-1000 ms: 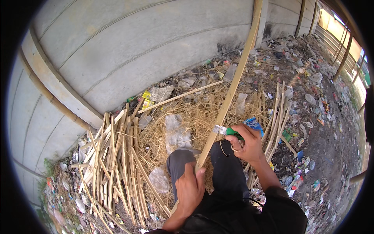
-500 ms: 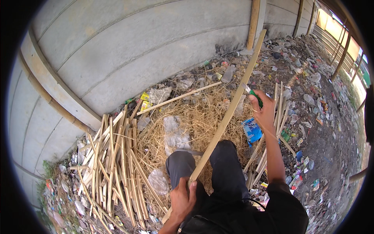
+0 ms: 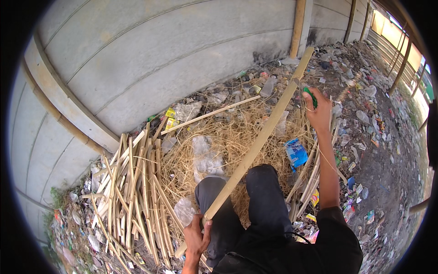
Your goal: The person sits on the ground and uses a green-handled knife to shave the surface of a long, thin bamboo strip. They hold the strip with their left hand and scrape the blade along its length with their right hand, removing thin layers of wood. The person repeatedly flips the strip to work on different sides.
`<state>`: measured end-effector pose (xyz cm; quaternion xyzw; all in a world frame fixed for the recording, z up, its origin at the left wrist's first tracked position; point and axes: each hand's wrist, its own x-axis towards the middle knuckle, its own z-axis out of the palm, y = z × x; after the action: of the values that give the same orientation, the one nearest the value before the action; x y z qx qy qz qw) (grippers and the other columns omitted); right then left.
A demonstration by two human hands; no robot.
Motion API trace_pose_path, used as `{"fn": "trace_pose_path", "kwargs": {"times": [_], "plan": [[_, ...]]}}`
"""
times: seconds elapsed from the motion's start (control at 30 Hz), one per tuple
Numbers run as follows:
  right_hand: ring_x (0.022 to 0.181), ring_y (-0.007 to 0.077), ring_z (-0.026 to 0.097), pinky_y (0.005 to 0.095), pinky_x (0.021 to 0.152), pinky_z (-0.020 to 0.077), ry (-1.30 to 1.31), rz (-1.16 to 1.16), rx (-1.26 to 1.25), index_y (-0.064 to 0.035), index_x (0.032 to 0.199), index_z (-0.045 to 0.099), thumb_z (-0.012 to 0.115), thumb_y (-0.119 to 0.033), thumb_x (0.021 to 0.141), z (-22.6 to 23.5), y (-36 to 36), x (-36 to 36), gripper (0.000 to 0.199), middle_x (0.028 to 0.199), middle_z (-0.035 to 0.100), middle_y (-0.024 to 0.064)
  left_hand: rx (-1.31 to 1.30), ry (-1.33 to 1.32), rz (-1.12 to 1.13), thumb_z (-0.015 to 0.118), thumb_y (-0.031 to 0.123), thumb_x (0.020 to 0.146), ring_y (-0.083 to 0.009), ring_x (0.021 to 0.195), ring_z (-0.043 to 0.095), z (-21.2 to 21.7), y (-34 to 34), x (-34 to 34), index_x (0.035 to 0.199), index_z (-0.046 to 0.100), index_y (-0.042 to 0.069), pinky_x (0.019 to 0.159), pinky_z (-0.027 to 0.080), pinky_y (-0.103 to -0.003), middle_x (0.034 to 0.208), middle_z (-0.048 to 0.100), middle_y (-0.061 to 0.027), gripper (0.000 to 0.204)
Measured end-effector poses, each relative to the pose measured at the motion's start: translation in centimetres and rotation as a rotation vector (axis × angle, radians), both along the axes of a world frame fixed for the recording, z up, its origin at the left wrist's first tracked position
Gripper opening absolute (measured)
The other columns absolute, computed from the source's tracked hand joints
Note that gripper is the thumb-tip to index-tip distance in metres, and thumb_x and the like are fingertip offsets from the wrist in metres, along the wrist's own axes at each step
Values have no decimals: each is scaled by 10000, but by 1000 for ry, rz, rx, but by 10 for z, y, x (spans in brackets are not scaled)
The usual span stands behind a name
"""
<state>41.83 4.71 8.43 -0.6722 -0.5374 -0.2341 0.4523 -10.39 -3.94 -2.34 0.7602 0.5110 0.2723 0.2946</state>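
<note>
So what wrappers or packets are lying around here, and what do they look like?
Blue packet: on the straw right of the bamboo strip, crumpled, blue and white.
Yellow wrappers: by the wall's foot, small, yellow.
Yellow-red wrapper: among the strips by the right arm, flat.
Clear bag: on the straw, crumpled, see-through.

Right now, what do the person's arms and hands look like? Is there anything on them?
Both hands are bare, with no gloves. The right hand and its long forearm are uncovered up to a black short sleeve near the shoulder. The left hand and its wrist are bare too. No watch, rings or cables show on either arm.
</note>
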Motion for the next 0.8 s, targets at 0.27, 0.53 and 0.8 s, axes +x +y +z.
{"fn": "trace_pose_path", "kwargs": {"times": [0.27, 0.53, 0.8], "plan": [[585, 270, 621, 394, 571, 470, 39, 133, 35, -41, 1067, 729, 686, -357, 1079, -1, -2, -25, 319, 747, 680, 138, -28, 0, -14, 705, 334, 1026, -481, 759, 721, -5, 7, -5, 1129, 657, -11, 688, 543, -499, 801, 705, -271, 363], [633, 296, 678, 418, 656, 522, 157, -391, 46, -25, 1123, 757, 654, -385, 1096, -8, -23, 104, 375, 811, 751, 168, -4, -8, -14, 614, 423, 1061, -464, 656, 668, -22, 4, -40, 1042, 658, -1, 637, 503, -510, 697, 648, -229, 427], [591, 298, 638, 432, 606, 486, 122, -187, -261, -6, 1089, 740, 674, -320, 1080, -47, -40, 63, 321, 716, 682, 166, -259, -256, 150, 420, 496, 1153, -163, 594, 483, -10, 19, -26, 946, 597, -8, 564, 384, -372, 654, 528, -74, 573]]}}
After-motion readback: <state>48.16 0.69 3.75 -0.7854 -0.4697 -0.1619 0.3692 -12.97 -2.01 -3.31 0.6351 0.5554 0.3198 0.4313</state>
